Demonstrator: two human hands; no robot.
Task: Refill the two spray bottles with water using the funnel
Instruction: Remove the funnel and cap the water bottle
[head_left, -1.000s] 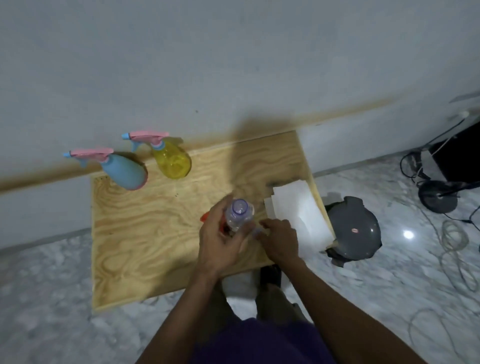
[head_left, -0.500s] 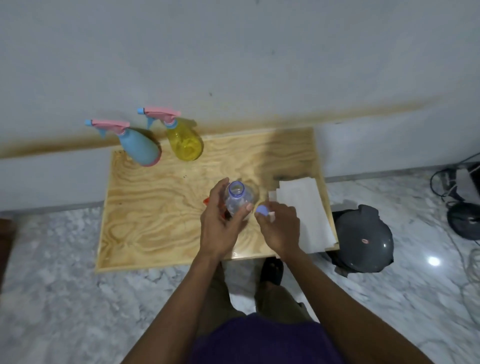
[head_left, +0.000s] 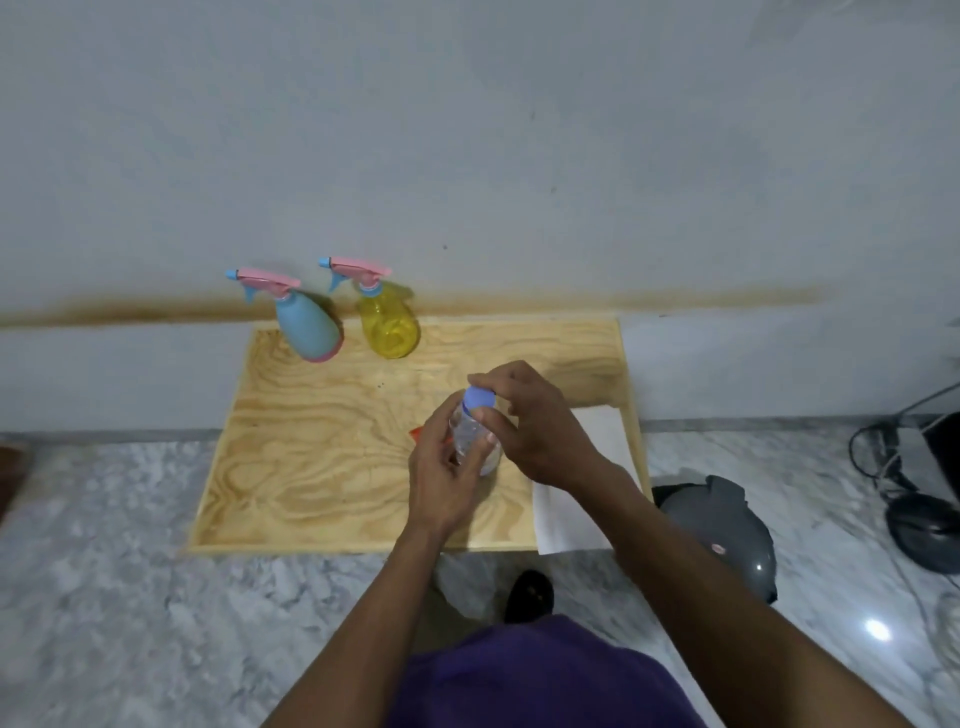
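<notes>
A clear plastic water bottle (head_left: 470, 434) stands over the middle of the wooden table (head_left: 322, 457). My left hand (head_left: 441, 473) grips its body from the left. My right hand (head_left: 530, 421) pinches the blue cap (head_left: 479, 398) on top of the bottle's mouth. A blue spray bottle (head_left: 306, 325) and a yellow spray bottle (head_left: 387, 322), both with pink trigger heads, stand at the table's back left by the wall. A red-orange piece, perhaps the funnel (head_left: 415, 432), peeks out from behind my left hand and is mostly hidden.
White paper towels (head_left: 576, 514) lie on the table's right front part under my right forearm. A dark grey round object (head_left: 722, 530) sits on the marble floor right of the table. Cables and a black device (head_left: 919, 519) lie at the far right.
My right hand has brought the blue cap from beside the bottle onto its open mouth. The view has shifted, so the table sits lower and more to the centre.
</notes>
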